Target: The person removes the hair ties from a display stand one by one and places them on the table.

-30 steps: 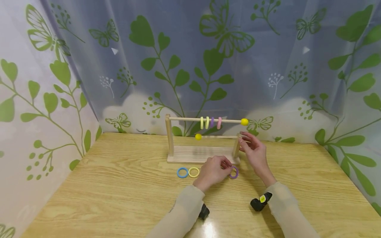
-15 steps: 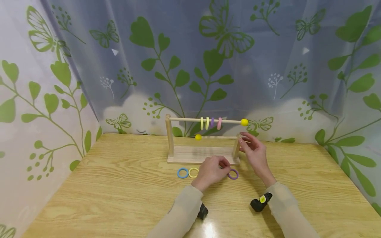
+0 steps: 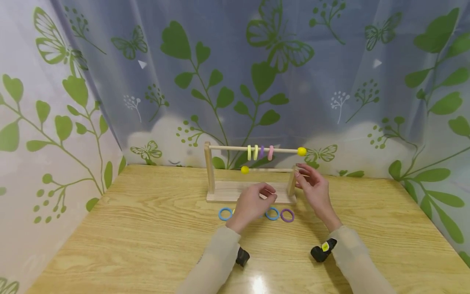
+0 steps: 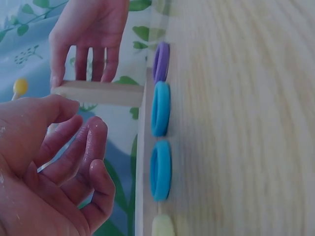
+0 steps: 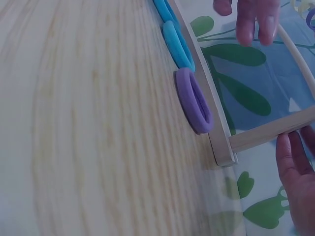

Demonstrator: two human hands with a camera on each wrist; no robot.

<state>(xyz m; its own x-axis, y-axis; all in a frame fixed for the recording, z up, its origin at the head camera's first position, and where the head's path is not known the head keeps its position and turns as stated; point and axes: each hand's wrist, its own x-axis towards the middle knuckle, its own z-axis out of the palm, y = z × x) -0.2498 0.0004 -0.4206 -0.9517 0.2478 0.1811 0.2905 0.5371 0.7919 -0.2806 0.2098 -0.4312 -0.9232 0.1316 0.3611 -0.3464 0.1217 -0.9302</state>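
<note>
My left hand (image 3: 253, 202) hovers over the front of a wooden stand (image 3: 227, 191), fingers loosely curled, holding nothing. Below it a row of rings lies on the table: a blue ring (image 3: 219, 214) at the left, then a yellow ring (image 4: 162, 227) mostly hidden by the hand in the head view, a second blue ring (image 4: 168, 172), a third blue ring (image 3: 278, 214), and a purple ring (image 3: 293, 216) at the right end. My right hand (image 3: 316, 191) holds the top of the stand's short right post (image 4: 106, 93), fingers along its outer side.
On the stand's upper rod (image 3: 227, 147) hang two yellow rings (image 3: 249, 152), a purple ring (image 3: 262, 152) and a pink ring (image 3: 270, 153). A yellow ball (image 3: 302, 151) caps that rod; another yellow ball (image 3: 244, 169) caps the lower rod. A patterned curtain (image 3: 220, 81) stands behind.
My left hand has let go of the purple ring, once tilted and now flat, and drawn back left and up. The blue ring beside it has come into view. My right hand stays put.
</note>
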